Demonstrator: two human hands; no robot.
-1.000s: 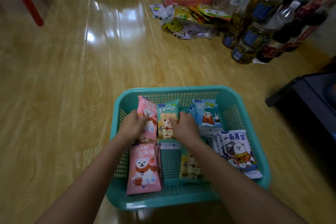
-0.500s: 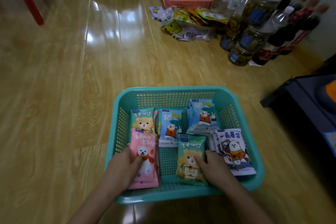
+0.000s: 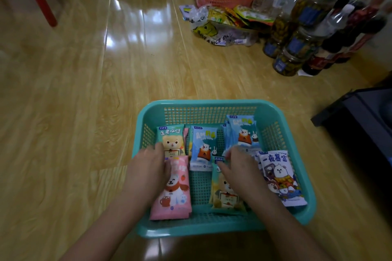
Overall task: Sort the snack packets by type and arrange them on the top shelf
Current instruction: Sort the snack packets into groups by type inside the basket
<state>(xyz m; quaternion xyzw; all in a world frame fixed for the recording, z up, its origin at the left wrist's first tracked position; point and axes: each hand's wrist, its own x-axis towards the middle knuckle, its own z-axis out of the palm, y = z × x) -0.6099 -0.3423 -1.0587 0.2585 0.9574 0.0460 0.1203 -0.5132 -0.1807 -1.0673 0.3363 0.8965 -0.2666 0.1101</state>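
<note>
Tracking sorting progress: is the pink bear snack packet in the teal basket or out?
In: the pink bear snack packet lies flat inside the teal plastic mesh basket.

"一夜暴富" on white packet [image 3: 279, 176] — "逢考必过" on green packet [image 3: 171, 139] — "A NICE DAY" on plastic bag [image 3: 214, 35]

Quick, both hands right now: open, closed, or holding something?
Left hand: resting on the pink bear-print snack packet; grip cannot be told.
Right hand: open, fingers spread on the green bear-print snack packet.

Left hand [image 3: 148, 169], right hand [image 3: 241, 168]: two; teal basket [image 3: 212, 104]: one; pink basket [image 3: 212, 1]: one
</note>
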